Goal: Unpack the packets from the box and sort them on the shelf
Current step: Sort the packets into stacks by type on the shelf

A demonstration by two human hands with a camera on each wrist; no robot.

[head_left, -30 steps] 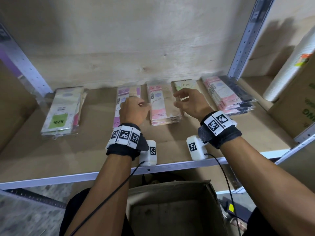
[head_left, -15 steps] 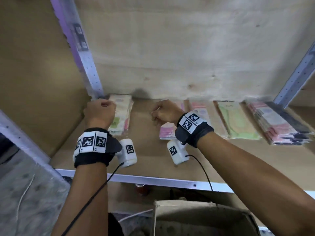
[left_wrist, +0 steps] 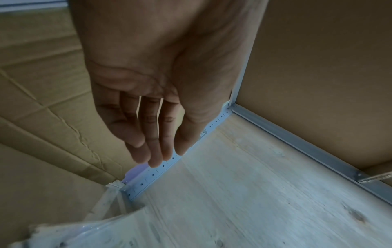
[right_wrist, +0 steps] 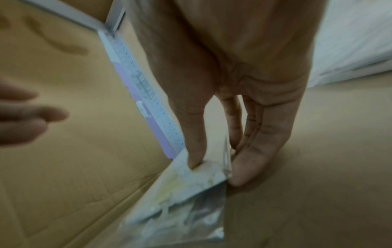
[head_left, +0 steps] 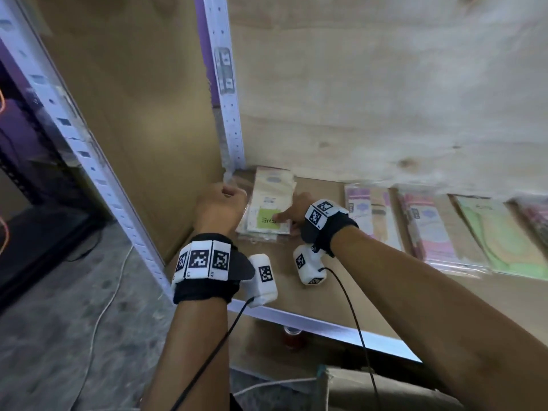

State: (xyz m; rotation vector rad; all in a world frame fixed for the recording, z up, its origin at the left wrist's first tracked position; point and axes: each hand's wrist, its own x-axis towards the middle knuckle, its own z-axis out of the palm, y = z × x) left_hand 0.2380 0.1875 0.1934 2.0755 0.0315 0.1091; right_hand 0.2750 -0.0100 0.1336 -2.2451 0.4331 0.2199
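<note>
A stack of clear packets with a green label (head_left: pixel 268 209) lies at the shelf's far left, close to the back corner. My right hand (head_left: pixel 289 213) is on it: the thumb (right_wrist: pixel 195 159) presses on the top and the fingers (right_wrist: pixel 252 166) curl at its right edge, pinching that edge. In the right wrist view the stack (right_wrist: pixel 191 193) shows as a blurred corner. My left hand (head_left: pixel 221 203) hovers just left of the stack with loose, straight fingers (left_wrist: pixel 157 151) holding nothing. A packet corner (left_wrist: pixel 74 231) shows below it. The cardboard box (head_left: pixel 370 390) stands below the shelf front.
More packet stacks lie in a row to the right: purple (head_left: pixel 370 212), pink (head_left: pixel 430 232), green (head_left: pixel 504 241). A perforated metal upright (head_left: pixel 225 99) and a cardboard side wall (head_left: pixel 133 114) close the left. The shelf's metal front rail (head_left: pixel 326 324) runs under my wrists.
Both hands moved left from the middle stacks to the leftmost green-label stack, and the view swung left with them. My right thumb now rests on that stack.
</note>
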